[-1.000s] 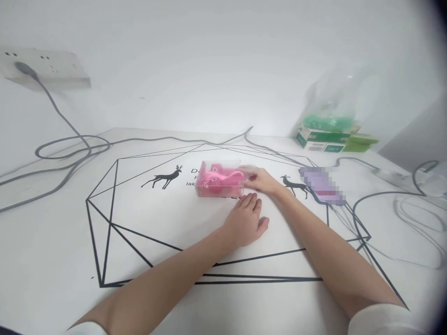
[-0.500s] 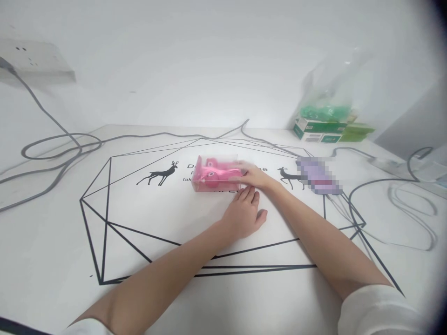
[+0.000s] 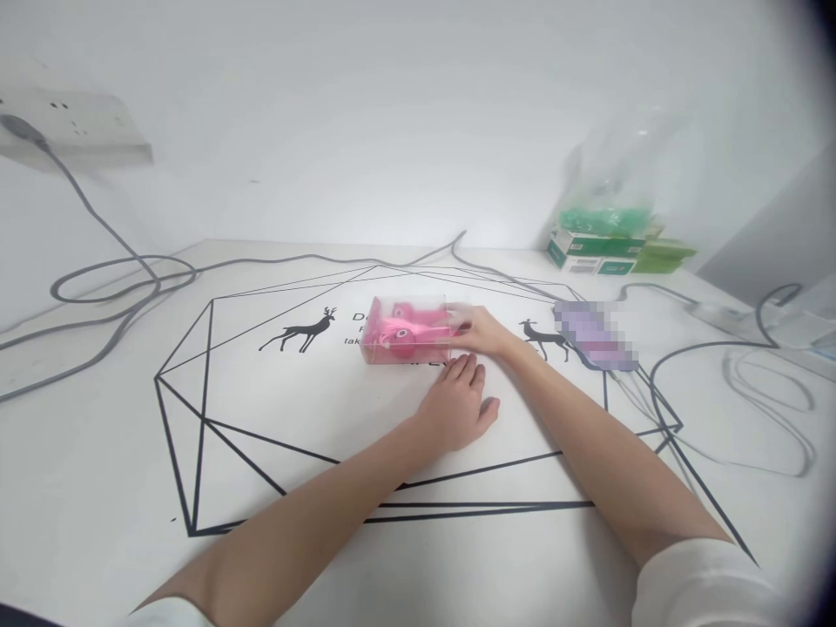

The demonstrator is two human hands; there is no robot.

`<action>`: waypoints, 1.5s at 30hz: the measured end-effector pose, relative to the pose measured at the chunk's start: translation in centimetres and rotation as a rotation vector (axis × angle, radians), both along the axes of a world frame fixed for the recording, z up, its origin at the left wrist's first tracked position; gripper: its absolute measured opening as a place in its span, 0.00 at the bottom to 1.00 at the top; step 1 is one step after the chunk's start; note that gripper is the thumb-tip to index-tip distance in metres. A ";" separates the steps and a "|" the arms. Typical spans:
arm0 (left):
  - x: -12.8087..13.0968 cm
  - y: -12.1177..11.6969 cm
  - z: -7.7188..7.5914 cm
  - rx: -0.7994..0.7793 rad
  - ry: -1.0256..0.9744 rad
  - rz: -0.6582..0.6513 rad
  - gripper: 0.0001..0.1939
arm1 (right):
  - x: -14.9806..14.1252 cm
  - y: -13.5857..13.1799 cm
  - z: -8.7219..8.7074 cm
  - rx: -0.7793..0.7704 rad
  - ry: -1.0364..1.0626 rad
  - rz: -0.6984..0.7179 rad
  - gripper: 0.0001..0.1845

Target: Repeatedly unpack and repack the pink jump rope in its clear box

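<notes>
A clear plastic box point(image 3: 371, 341) lies on its side mid-table. Inside is a pink object point(image 3: 411, 329) with round eye-like spots and shiny strands; its exact kind I cannot make out. My right hand point(image 3: 475, 331) is at the box's right end, fingers bent and partly seen through the plastic, apparently pinching the pink object's end. Just below the box, my left hand point(image 3: 454, 405) rests palm down on the table, fingers stretched out and thumb apart. Its fingertips come close to the box's lower right edge; whether they touch it is unclear.
The white table point(image 3: 293, 566) carries black line and deer prints. A pixelated purple item point(image 3: 594, 335) lies to the right. Green-and-white boxes point(image 3: 597, 252) and a clear bag with green contents point(image 3: 607, 218) stand at the back. Grey cables point(image 3: 261, 259) run along the wall and right side.
The pink object has shifted slightly right within the box, along with my right hand. My left hand stays in about the same place. The whole view has tilted a little.
</notes>
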State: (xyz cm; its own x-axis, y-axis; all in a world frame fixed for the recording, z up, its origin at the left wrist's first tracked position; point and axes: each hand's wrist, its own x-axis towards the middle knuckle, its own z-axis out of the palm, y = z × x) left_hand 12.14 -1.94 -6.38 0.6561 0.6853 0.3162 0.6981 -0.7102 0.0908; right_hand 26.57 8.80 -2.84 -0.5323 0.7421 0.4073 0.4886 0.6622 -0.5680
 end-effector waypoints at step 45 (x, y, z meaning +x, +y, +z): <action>0.0 0.0 0.1 0.006 -0.012 -0.007 0.28 | 2.2 0.5 -0.6 -0.115 0.080 0.015 0.19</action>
State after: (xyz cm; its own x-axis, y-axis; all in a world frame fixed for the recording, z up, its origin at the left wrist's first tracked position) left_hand 12.12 -1.95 -6.33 0.6569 0.6791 0.3277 0.6922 -0.7154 0.0951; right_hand 28.73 9.27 -3.42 -0.5129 0.7785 0.3618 0.4294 0.5976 -0.6771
